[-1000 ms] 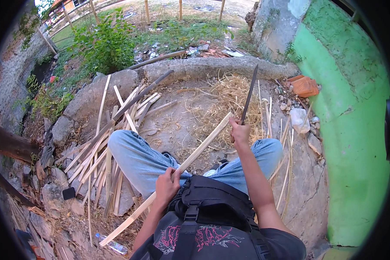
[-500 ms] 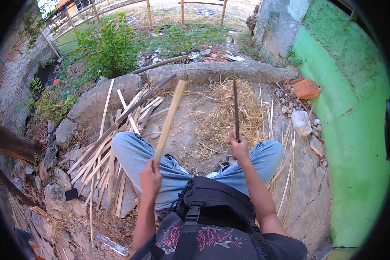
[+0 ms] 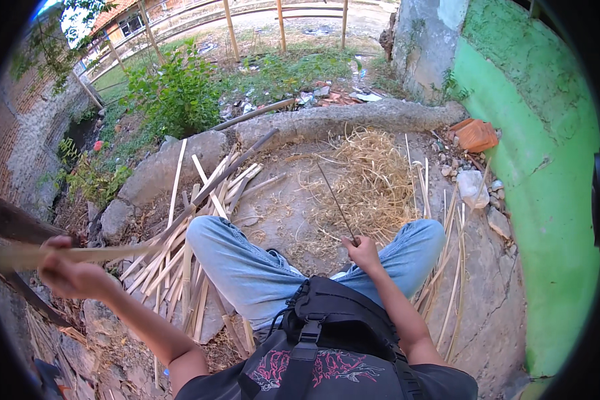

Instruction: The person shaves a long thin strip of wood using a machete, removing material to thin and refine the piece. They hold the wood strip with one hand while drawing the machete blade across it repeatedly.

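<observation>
My left hand point(image 3: 67, 270) is stretched far out to the left, its fingers closed round a pale bamboo strip point(image 3: 117, 253). The strip lies roughly level, blurred by motion, and its left end runs into the dark rim. In front of my lap, my right hand point(image 3: 363, 253) grips the handle of a long, dark, thin-bladed knife point(image 3: 331, 189). The blade points forward and slightly left, over the ground between my knees. Beyond the knife lies a heap of curly bamboo shavings point(image 3: 373, 173). A pile of split bamboo strips point(image 3: 173, 263) lies beside my left knee.
More thin strips point(image 3: 452, 267) lie right of my right knee. A low concrete ledge point(image 3: 353, 115) curves ahead; a green wall point(image 3: 513, 200) stands at the right. Rubble, a white plastic bag point(image 3: 472, 189) and an orange bag point(image 3: 477, 136) sit near it. A dark log point(image 3: 20, 217) juts in at the left.
My left hand has swung from in front of my lap far to the left, turning the bamboo strip from upright to level. My right hand has lowered slightly, and the knife tilts left.
</observation>
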Motion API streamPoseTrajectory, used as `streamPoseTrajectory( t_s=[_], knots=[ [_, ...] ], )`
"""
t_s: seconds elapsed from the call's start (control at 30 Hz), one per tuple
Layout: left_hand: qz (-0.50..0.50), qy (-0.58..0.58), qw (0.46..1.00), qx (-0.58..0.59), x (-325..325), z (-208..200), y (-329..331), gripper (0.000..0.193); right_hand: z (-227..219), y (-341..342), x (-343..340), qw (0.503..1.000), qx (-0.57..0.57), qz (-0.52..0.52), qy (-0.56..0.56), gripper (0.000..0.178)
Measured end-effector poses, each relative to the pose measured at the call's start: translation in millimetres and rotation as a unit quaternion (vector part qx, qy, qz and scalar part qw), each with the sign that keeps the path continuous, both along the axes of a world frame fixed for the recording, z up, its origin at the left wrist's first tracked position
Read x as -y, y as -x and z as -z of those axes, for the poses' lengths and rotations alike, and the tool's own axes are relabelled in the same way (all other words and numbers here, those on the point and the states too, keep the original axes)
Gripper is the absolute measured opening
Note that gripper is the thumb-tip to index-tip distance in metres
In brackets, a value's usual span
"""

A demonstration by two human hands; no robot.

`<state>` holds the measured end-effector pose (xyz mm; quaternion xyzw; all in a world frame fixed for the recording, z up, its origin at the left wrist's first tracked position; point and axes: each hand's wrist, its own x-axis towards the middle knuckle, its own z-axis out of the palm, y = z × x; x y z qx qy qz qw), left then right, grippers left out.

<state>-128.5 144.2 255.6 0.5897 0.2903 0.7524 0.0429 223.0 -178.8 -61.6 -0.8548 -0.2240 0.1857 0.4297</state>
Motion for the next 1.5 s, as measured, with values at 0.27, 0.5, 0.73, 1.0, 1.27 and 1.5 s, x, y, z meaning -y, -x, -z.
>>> streamPoseTrajectory(
  t_s=[0.27, 0.5, 0.73, 1.0, 1.27, 1.5],
  knots=[
    [0.197, 0.053, 0.943, 0.262, 13, 19, 7, 0.028, -18, 1, -10, 0.953, -0.222, 0.018, -0.206, 0.035],
    [0.370, 0.358, 0.793, 0.326, 33, 173, -10, 0.028, -62, -16, -16, 0.902, -0.255, 0.019, -0.348, 0.030],
    [0.375, 0.526, 0.683, 0.341, 101, 253, -22, 0.019, -54, -29, -21, 0.781, -0.342, 0.080, -0.516, 0.018],
    [0.397, 0.783, 0.474, -0.061, 105, 250, 30, 0.049, -56, -36, -24, 0.825, -0.314, 0.149, -0.446, 0.017],
    [0.285, 0.188, 0.860, -0.379, 112, 228, -117, 0.034, -82, -32, -70, 0.900, -0.225, 0.088, -0.364, 0.038],
    [0.543, 0.522, 0.545, -0.368, 109, 261, -166, 0.031, -89, -38, -59, 0.990, 0.033, 0.012, -0.136, 0.041]
  ],
)
